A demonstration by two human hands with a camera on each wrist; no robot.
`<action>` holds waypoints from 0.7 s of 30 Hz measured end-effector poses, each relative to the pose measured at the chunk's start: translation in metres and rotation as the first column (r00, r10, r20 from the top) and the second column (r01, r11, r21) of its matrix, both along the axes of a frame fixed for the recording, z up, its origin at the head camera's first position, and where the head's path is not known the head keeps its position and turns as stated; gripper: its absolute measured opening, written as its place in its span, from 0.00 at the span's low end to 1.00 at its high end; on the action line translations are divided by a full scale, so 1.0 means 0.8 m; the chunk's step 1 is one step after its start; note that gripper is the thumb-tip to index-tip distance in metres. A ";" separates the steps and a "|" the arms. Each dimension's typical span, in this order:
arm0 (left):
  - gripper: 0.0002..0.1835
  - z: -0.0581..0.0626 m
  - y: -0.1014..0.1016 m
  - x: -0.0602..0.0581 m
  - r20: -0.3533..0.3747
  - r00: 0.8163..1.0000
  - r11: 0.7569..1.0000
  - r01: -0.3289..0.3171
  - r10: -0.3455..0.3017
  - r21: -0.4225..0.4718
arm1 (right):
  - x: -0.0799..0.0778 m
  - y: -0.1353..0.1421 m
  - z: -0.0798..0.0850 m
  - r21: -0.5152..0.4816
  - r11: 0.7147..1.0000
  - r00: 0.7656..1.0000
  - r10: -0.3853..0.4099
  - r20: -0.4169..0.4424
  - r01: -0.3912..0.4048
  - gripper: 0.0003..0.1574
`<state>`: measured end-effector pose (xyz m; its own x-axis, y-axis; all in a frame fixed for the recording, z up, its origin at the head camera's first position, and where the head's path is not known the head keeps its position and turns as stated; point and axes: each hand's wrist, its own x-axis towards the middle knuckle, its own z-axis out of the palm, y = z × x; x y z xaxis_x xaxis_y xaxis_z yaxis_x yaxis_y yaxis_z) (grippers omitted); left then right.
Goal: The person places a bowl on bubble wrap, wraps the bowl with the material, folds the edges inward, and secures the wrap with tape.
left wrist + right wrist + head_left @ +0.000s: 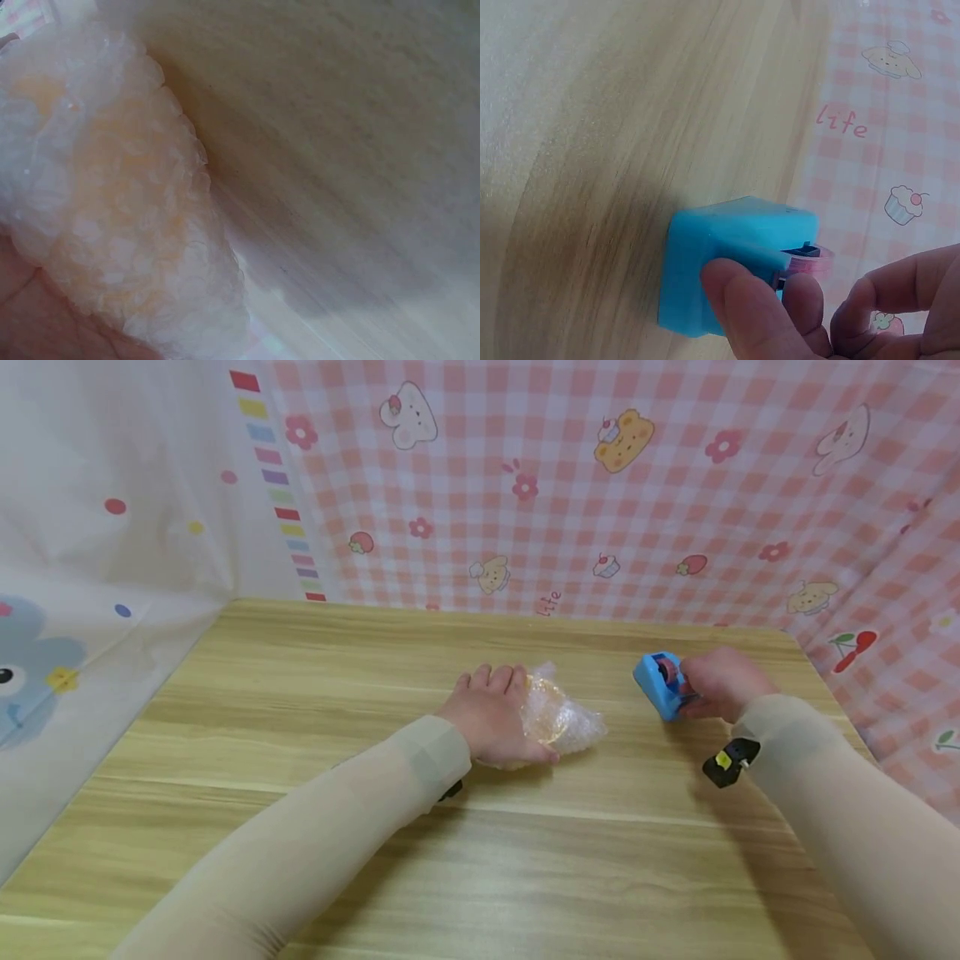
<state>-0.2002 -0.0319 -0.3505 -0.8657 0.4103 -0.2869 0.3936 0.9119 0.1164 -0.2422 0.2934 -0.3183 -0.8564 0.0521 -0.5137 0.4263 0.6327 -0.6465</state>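
Note:
A bundle of clear bubble wrap [576, 727] with something yellowish-orange inside lies near the middle of the table. My left hand [491, 714] rests on its left part, fingers spread toward the far side and the thumb along the near edge. In the left wrist view, the palm [45, 315] meets the bubbly wrap [127, 195], which hides the item's shape. Farther right, my right hand [723, 683] grips a blue tape dispenser [658, 689] by its right side. The right wrist view shows its thumb against the blue body [686, 277], near a pink tape roll [814, 262].
The wood-grain table [525, 860] ends at a pink checked cloth [465, 485] along the back and right. A white dotted cloth [165, 460] hangs at the left. A small black device [729, 762] is strapped to the right wrist.

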 end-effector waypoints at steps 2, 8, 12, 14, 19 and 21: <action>0.73 0.000 0.000 0.000 -0.001 1.000 1.000 -0.001 0.001 0.000 | 0.000 0.000 -0.002 0.015 1.000 1.000 0.000 -0.003 0.000 0.28; 0.73 -0.001 -0.001 -0.001 -0.004 1.000 1.000 -0.003 0.003 0.003 | 0.000 0.000 -0.004 0.022 1.000 1.000 0.003 -0.007 -0.003 0.32; 0.73 -0.001 0.000 -0.001 -0.004 1.000 1.000 -0.005 0.005 0.006 | 0.001 -0.001 -0.005 0.015 1.000 1.000 -0.009 -0.009 0.009 0.34; 0.73 -0.001 0.000 -0.001 -0.004 1.000 1.000 -0.004 0.004 0.005 | 0.002 -0.002 -0.005 0.014 1.000 1.000 -0.014 -0.014 0.014 0.33; 0.73 -0.001 0.000 -0.001 -0.002 1.000 1.000 -0.004 0.004 0.007 | 0.003 -0.001 -0.008 0.057 0.998 0.999 0.004 -0.036 -0.001 0.32; 0.73 -0.001 0.000 -0.001 -0.001 1.000 1.000 -0.005 0.005 0.008 | 0.003 0.000 -0.009 0.083 0.996 0.999 0.014 -0.044 -0.010 0.31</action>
